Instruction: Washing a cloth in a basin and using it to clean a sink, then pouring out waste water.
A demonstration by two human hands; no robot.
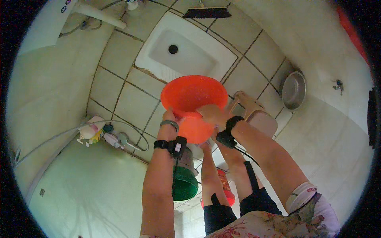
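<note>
An orange-red plastic basin (193,92) is tilted in front of my legs, its open side facing away from me and its round base (196,131) towards me. My left hand (169,114) grips the basin at its left side, near the rim. Blurred, my right hand (212,115) lies against the near right side of the basin; its fingers are too unclear to tell whether they grip. Just beyond the basin is a white ceramic squat toilet (184,52) with a dark drain hole. Both wrists wear black straps with small devices and cables.
A beige plastic stool (260,119) lies on its side at the right. Beyond it, a metal basin (293,90) leans against the wall below a tap (338,86). Bottles (92,128) and a shower head (122,138) with hose are at left. A green bucket (185,183) stands beside my legs; a broom (207,12) is ahead.
</note>
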